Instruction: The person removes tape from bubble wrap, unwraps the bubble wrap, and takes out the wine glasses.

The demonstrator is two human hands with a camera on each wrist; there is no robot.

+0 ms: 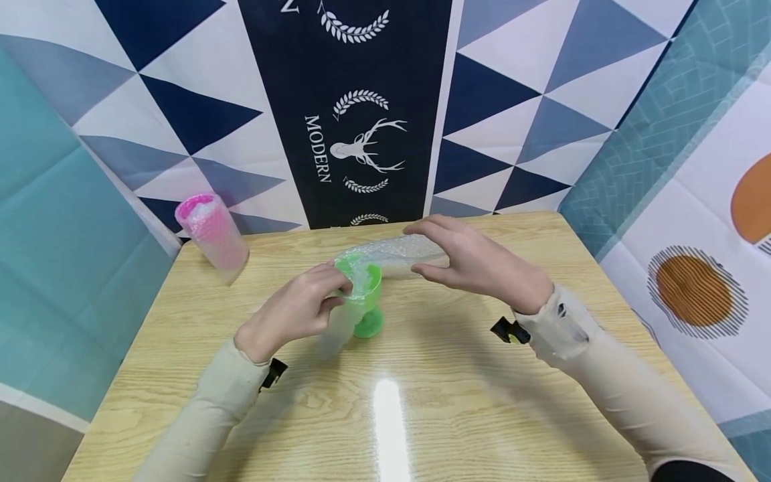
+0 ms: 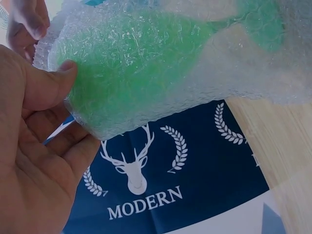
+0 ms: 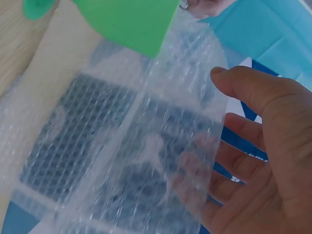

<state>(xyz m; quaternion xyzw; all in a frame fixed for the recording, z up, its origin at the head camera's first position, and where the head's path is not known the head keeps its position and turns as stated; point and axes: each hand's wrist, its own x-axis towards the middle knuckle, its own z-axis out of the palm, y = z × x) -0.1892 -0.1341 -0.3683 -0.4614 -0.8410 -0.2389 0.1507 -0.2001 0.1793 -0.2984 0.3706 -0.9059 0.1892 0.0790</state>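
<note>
A green stemmed goblet (image 1: 373, 288) is tilted above the tabletop, with clear bubble wrap (image 1: 397, 249) around part of it. My left hand (image 1: 295, 304) pinches the wrap at the goblet's rim, thumb on the outer side in the left wrist view, where the green bowl (image 2: 141, 58) shows through the plastic. To the right, my right hand (image 1: 466, 258) is spread beside the loose end of the wrap. In the right wrist view its fingertips lie behind the bubble sheet (image 3: 131, 141), while the thumb stands apart from it.
A pink cup-like thing (image 1: 212, 231) wrapped in bubble wrap stands at the table's back left corner. Patterned cloth (image 1: 373, 80) hangs behind the wooden table (image 1: 458, 402), with more sheets on both sides. Light glares on the front of the tabletop.
</note>
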